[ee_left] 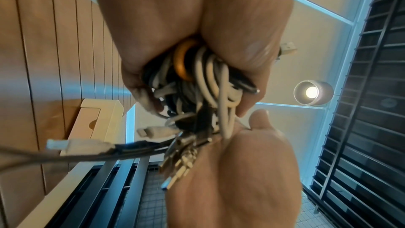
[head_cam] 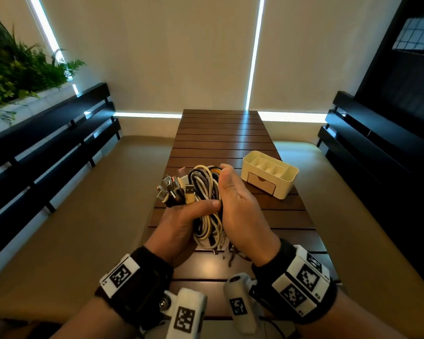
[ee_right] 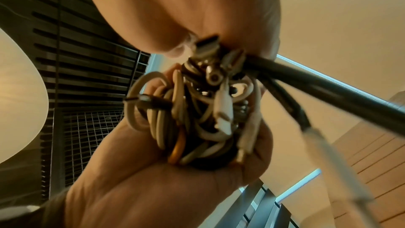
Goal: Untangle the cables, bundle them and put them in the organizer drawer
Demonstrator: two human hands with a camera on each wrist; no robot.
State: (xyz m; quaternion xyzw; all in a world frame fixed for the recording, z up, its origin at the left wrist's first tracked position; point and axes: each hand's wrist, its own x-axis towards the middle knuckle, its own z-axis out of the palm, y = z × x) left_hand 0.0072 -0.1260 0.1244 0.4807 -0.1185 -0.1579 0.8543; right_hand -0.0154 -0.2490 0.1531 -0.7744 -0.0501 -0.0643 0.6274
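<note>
A bundle of white, black, grey and orange cables (head_cam: 206,189) hangs above the brown slatted table (head_cam: 220,138). My left hand (head_cam: 194,214) grips its middle, thumb across the front. My right hand (head_cam: 228,187) grips the bundle's right side, with the fingers wrapped over the top loops. Several USB plugs (head_cam: 171,189) stick out at the upper left, and loose ends (head_cam: 228,255) dangle below. In the left wrist view the right hand's fingers curl around the loops (ee_left: 197,79). The right wrist view has the left hand clasping the bundle (ee_right: 197,119). The cream organizer (head_cam: 287,177) stands to the right, its small drawer (head_cam: 262,183) closed.
Dark slatted benches (head_cam: 47,148) (head_cam: 377,148) run along both sides of the table. Green plants (head_cam: 15,74) sit at the far left. The organizer (ee_left: 109,115) also appears in the left wrist view, with a ceiling lamp (ee_left: 311,92) overhead.
</note>
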